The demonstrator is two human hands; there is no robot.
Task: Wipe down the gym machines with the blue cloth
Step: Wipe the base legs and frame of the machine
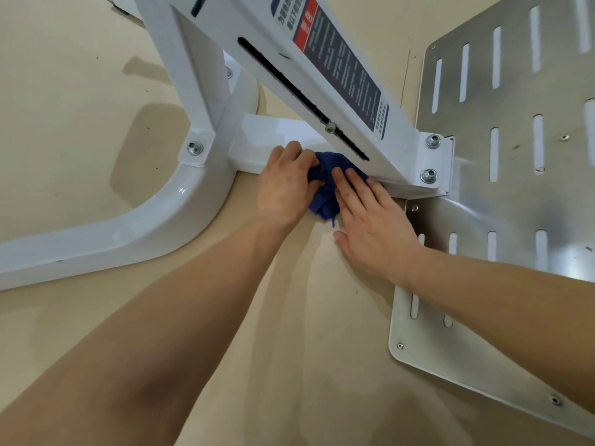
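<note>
A bunched blue cloth [325,191] lies against the base of a white gym machine frame [257,146], where the slanted beam meets the low cross tube. My left hand [286,185] grips the cloth's left side with curled fingers, knuckles against the white tube. My right hand [370,220] presses flat on the cloth's right side, fingers straight and pointing up-left toward the beam. Part of the cloth is hidden under both hands.
A slotted metal foot plate [502,149] lies on the floor at the right, bolted beside the beam's bracket [431,159]. A curved white base tube [128,230] sweeps to the left. A warning label [341,59] runs along the slanted beam. Beige floor [289,349] surrounds everything.
</note>
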